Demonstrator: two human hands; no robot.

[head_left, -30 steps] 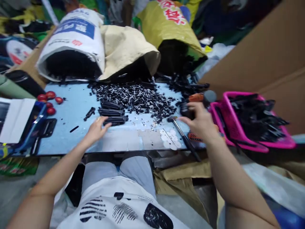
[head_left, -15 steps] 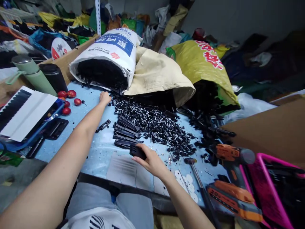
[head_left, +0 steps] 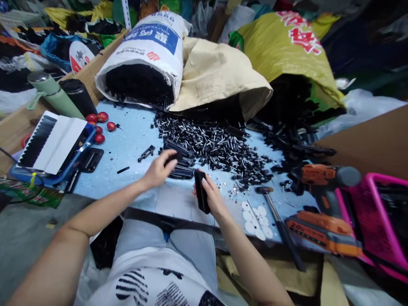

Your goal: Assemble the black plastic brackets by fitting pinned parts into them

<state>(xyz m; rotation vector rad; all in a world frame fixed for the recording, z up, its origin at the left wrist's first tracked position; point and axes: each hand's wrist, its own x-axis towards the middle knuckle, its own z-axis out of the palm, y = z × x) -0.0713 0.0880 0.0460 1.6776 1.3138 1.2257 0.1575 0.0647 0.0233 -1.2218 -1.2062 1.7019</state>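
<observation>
My right hand (head_left: 213,197) is closed around a flat black plastic piece (head_left: 201,190), held upright over the near part of the blue table (head_left: 127,146). To its left my left hand (head_left: 161,168) pinches a small black part (head_left: 174,157) beside a row of long black plastic pieces (head_left: 180,163). Just behind these lies a wide heap of small black parts with silver pins (head_left: 219,148).
Three open sacks lie at the table's back: white (head_left: 149,51), beige (head_left: 216,72), yellow (head_left: 287,46). An orange drill (head_left: 318,178), a hammer (head_left: 277,221) and white discs (head_left: 256,221) sit right, a pink basket (head_left: 382,212) beyond. Flasks (head_left: 57,97), red fruits (head_left: 100,121) and a blue tray (head_left: 54,148) are left.
My left hand has drawn back from the white sack's mouth to the row of long pieces. My right hand has turned the black piece upright and shifted slightly right.
</observation>
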